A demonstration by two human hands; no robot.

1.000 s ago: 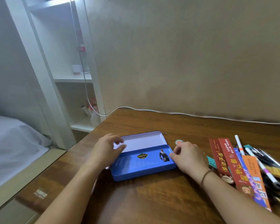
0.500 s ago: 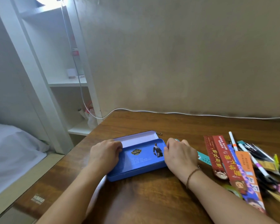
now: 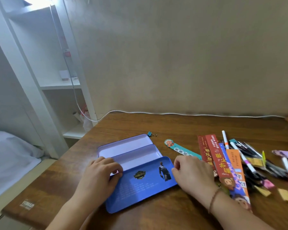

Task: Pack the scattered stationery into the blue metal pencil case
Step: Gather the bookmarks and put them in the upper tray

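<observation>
The blue metal pencil case point(image 3: 140, 183) lies open near the front left of the wooden counter point(image 3: 173, 127), a rounded-corner tin with a glossy printed blue lid toward the person and two pale lilac trays point(image 3: 123, 148) behind it. The left hand point(image 3: 98, 175) rests on the lid's left end, fingers point(image 3: 113, 165) curled over its far edge and pinching it. The right hand point(image 3: 191, 175) sits at the lid's right end, fingers bent against its rim (whether they actually clasp it I cannot tell). Just right of that hand lie flat card bookmarks point(image 3: 223, 165), red, orange, teal, overlapping a loose heap of slim pens point(image 3: 249, 155). A small binder clip point(image 3: 150, 134) sits just behind the case. Bare wood stretches behind to a white cable point(image 3: 189, 114) along the wall; the counter's left edge drops toward a bed point(image 3: 10, 155).
</observation>
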